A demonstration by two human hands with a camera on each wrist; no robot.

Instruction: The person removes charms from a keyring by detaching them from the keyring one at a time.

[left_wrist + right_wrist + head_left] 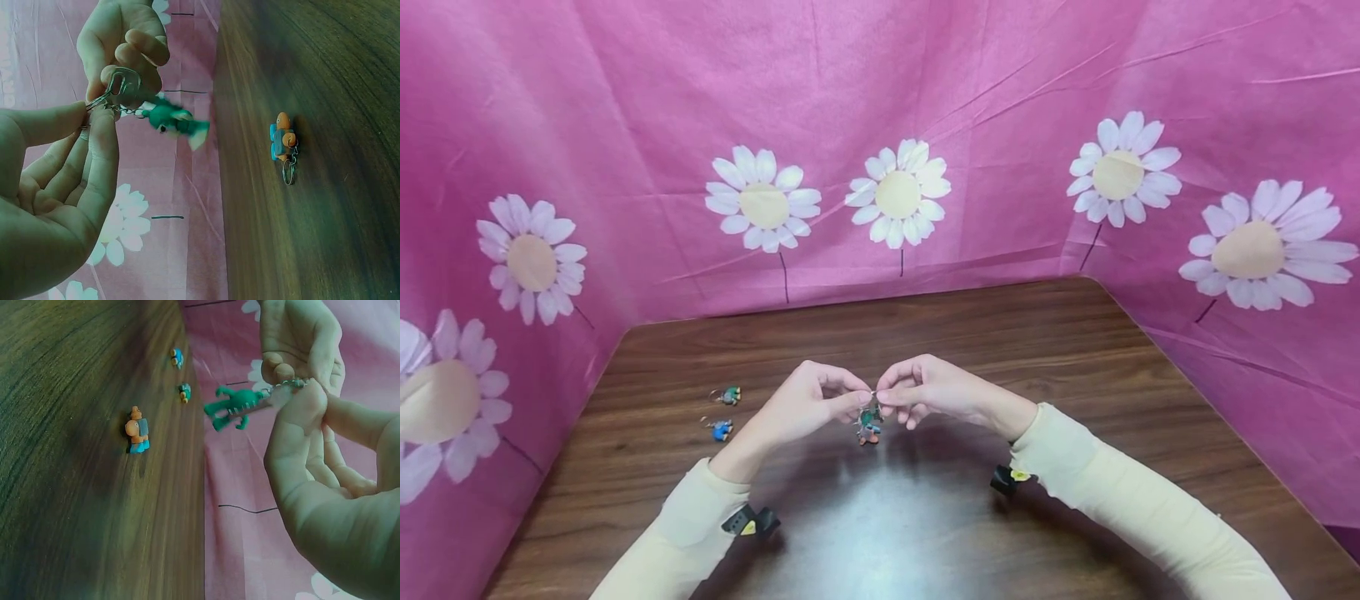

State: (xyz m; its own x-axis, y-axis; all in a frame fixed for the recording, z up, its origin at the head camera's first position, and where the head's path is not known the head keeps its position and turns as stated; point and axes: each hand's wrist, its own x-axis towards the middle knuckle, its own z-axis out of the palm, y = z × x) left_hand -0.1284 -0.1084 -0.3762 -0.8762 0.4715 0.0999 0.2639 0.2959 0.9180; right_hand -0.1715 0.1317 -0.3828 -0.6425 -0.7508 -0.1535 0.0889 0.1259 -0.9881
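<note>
My left hand (801, 407) and right hand (943, 393) meet over the middle of the table, thumb and forefinger of each pinching a metal key ring (122, 81). From the ring a small green figure keychain (172, 120) dangles on a short chain, seen from its back in the right wrist view. On the table below lies an orange figure keychain (284, 134) with blue feet, a grey middle and its own ring; it shows just under the green figure in the head view.
Left of my left hand, a green figure keychain (731, 395) and a blue figure keychain (722, 431) lie on the brown wood-grain table (1060, 350). A pink cloth (1000, 100) with white daisies hangs around the table's back and sides.
</note>
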